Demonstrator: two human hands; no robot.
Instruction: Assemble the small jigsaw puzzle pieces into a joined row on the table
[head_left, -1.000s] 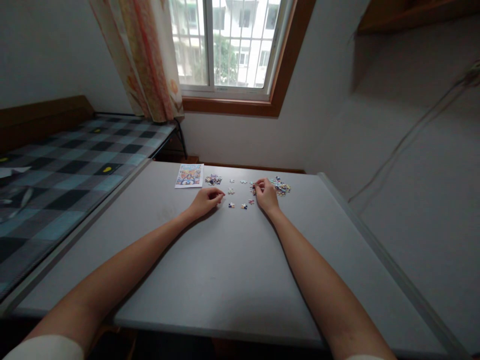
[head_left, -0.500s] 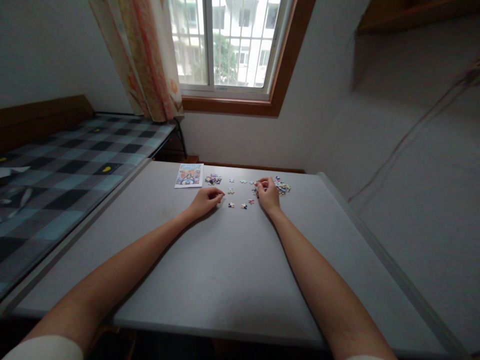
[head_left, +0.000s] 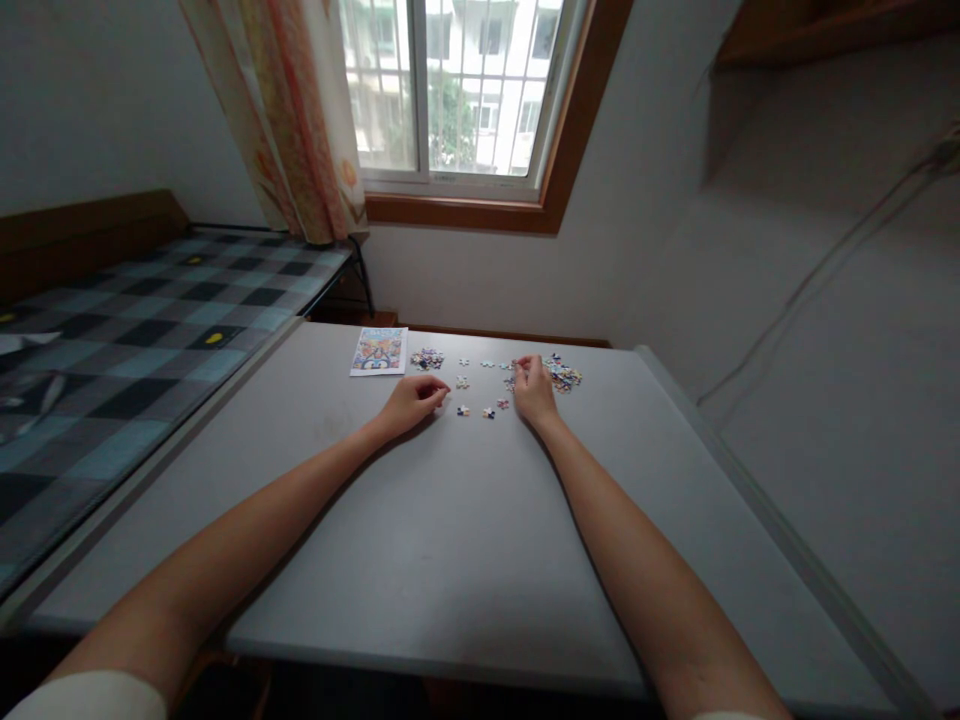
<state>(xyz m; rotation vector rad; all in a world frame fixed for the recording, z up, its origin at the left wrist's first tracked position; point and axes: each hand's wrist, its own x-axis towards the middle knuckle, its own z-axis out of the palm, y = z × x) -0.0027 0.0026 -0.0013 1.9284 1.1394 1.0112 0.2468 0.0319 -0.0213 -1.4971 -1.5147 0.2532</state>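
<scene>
My left hand (head_left: 414, 402) rests on the table with thumb and fingers pinched together; whatever they hold is too small to make out. Just right of its fingertips lies a pale jigsaw piece (head_left: 462, 382). My right hand (head_left: 534, 388) is closed beside a loose pile of jigsaw pieces (head_left: 564, 374), its fingertips drawn together over something I cannot make out. Between the hands, several single pieces lie apart, among them a dark-and-white piece (head_left: 489, 413) and a pinkish piece (head_left: 502, 404). A second small pile of pieces (head_left: 427, 358) sits beyond my left hand.
A printed picture sheet (head_left: 379, 352) lies at the table's far left. The grey table (head_left: 420, 560) runs close to the right wall. Along its left side stands a bed with a checked cover (head_left: 165, 330); a window (head_left: 480, 90) is behind.
My right hand has shifted very slightly, its fingers turning a little at the edge of the pile. My left hand has stayed in place.
</scene>
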